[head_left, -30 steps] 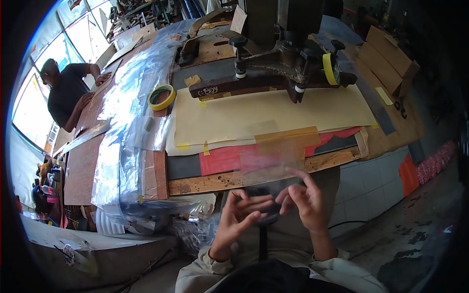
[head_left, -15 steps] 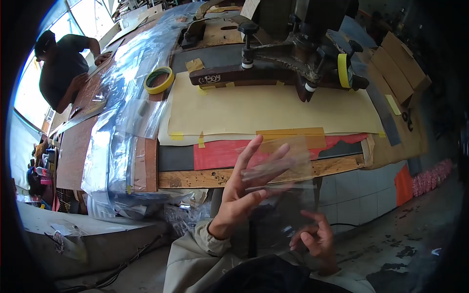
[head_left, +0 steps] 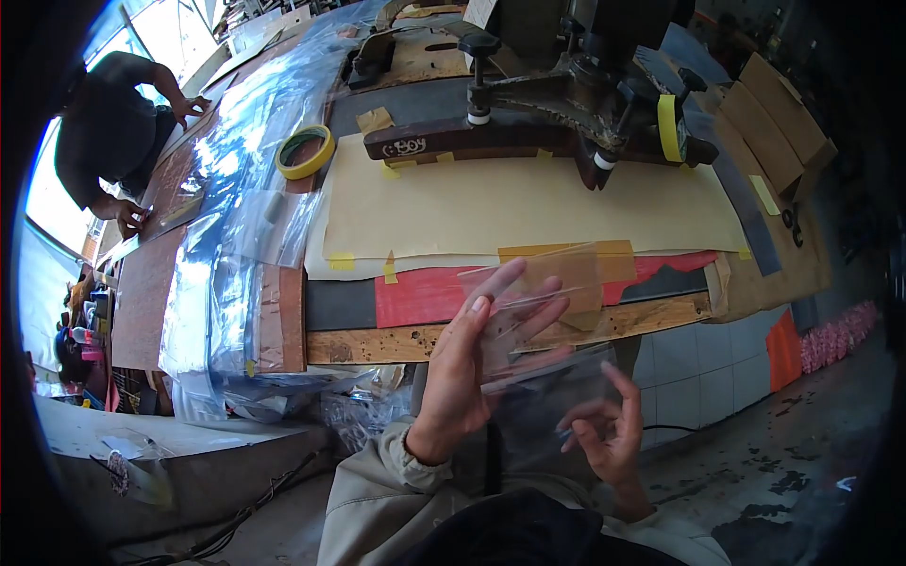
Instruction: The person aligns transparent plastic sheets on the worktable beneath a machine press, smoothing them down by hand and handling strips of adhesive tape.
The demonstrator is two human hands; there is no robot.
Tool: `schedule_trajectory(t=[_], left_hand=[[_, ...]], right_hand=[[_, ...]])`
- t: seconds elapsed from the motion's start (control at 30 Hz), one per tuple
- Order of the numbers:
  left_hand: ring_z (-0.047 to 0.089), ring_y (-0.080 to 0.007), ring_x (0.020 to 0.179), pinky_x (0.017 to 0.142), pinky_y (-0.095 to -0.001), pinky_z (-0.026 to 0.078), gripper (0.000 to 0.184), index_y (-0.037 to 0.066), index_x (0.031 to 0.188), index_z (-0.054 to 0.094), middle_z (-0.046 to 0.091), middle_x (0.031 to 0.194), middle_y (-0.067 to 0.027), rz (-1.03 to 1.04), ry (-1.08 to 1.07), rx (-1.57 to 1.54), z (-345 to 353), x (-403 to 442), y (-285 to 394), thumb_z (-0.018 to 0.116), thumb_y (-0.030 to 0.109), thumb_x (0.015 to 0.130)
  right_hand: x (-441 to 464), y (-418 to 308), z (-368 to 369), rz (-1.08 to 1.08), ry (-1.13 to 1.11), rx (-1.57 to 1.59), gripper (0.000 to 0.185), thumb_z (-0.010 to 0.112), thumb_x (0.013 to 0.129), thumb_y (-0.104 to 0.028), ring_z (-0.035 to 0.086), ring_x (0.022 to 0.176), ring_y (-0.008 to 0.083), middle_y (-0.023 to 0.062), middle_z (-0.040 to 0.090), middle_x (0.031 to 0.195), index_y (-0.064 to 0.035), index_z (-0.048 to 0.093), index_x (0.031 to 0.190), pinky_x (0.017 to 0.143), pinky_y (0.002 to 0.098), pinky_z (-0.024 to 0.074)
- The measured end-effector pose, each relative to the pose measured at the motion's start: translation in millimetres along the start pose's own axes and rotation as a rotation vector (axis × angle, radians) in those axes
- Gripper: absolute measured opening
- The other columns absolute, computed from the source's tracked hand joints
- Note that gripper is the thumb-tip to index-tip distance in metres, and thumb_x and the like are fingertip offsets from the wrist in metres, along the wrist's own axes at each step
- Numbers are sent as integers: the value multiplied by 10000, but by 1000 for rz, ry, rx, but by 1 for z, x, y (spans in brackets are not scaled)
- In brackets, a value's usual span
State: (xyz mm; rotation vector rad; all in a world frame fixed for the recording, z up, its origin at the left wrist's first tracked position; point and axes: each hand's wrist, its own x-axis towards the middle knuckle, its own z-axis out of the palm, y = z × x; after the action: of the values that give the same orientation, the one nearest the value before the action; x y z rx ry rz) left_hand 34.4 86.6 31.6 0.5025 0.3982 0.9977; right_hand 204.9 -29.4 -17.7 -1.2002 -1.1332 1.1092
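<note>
My left hand (head_left: 462,368) holds a clear plastic bag (head_left: 543,292) in front of the bench's near edge. The thumb lies on the near side of the plastic, and the fingers show through it from behind. Below and to the right, my right hand (head_left: 609,434) is beside the lower part of the bag, its index finger stretched up and its thumb apart. Whether its fingertips touch the plastic I cannot tell. Beyond the bag lie a cream paper sheet (head_left: 528,208), a red sheet (head_left: 415,300) and a brown tape strip (head_left: 618,259).
A dark metal press clamp (head_left: 538,132) stands on the bench, with a yellow tape roll (head_left: 671,127) hung on it. Another tape roll (head_left: 306,153) rests on clear plastic sheeting (head_left: 226,217) at left. A co-worker (head_left: 113,132) leans over the far-left side. Scissors (head_left: 793,226) lie at right.
My left thumb has come over the near side of the bag, and the bag has tilted. My right hand has shifted slightly up. The co-worker's hands have moved apart.
</note>
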Motion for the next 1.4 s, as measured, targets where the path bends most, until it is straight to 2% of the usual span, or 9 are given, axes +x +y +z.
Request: schedule_trajectory(t=[0.27,0.57,0.8,0.93,1.07,1.1,1.13,1.27,1.4], left_hand=[[389,-364,1312,1000,-532,427,512,37,1437,253,374,1406,-248,79,-12,83,5,-2,5,329,303,1006],[391,-354,1313,1027,-510,407,467,40,1445,257,381,1408,-243,144,-13,166,-4,-5,7,340,182,1008],[362,-356,1331,1036,-508,399,572,79,1482,91,321,1445,-241,110,-15,70,-3,-6,3,364,67,980],[311,-374,1360,1067,-514,317,667,111,1491,-5,276,1469,-250,537,70,637,-21,-10,-14,360,-6,945],[225,-392,1396,1119,-548,125,495,31,1310,516,271,1467,-276,1001,29,1369,-37,-25,-22,355,357,975],[275,-418,1369,1128,-541,43,677,39,1113,674,348,1425,-279,807,-56,1353,-39,-35,-26,261,549,945],[367,-408,1324,1129,-533,6,759,25,1207,608,450,1353,-270,674,-278,1292,-47,-34,-27,205,605,929],[512,-361,1212,1074,-469,284,654,-43,1312,429,532,1284,-230,513,-462,1204,-59,-46,-41,506,464,905],[548,-356,1172,958,-377,452,676,-47,1329,334,528,1298,-222,483,-323,1199,-56,-59,-62,719,165,816]], right_hand=[[35,12,4,-535,18,-241,594,721,820,-138,645,765,181,194,546,1132,-74,422,1328,638,282,542],[52,-3,7,-609,189,-397,252,689,848,-190,620,868,229,192,530,1108,-51,585,1031,766,329,513],[74,-20,10,-682,171,-188,179,636,864,-207,592,852,277,142,652,875,-38,579,847,771,355,492],[78,-13,7,-728,196,-274,155,639,837,-180,588,814,258,81,665,740,-48,561,862,683,359,496],[79,-21,12,-797,204,-389,152,642,875,-170,577,749,216,68,630,692,-54,544,875,623,298,469],[79,-25,14,-805,190,-379,151,641,878,-171,577,746,213,68,622,686,-54,545,875,616,292,465],[78,-26,15,-813,174,-370,151,639,882,-171,578,744,209,69,615,680,-53,545,876,608,286,461],[77,-20,19,-848,221,-299,119,607,909,-143,585,604,165,89,598,681,-47,545,878,502,253,423],[67,-32,27,-430,327,-341,76,582,923,-111,519,447,96,62,557,587,-45,543,921,427,229,368]])
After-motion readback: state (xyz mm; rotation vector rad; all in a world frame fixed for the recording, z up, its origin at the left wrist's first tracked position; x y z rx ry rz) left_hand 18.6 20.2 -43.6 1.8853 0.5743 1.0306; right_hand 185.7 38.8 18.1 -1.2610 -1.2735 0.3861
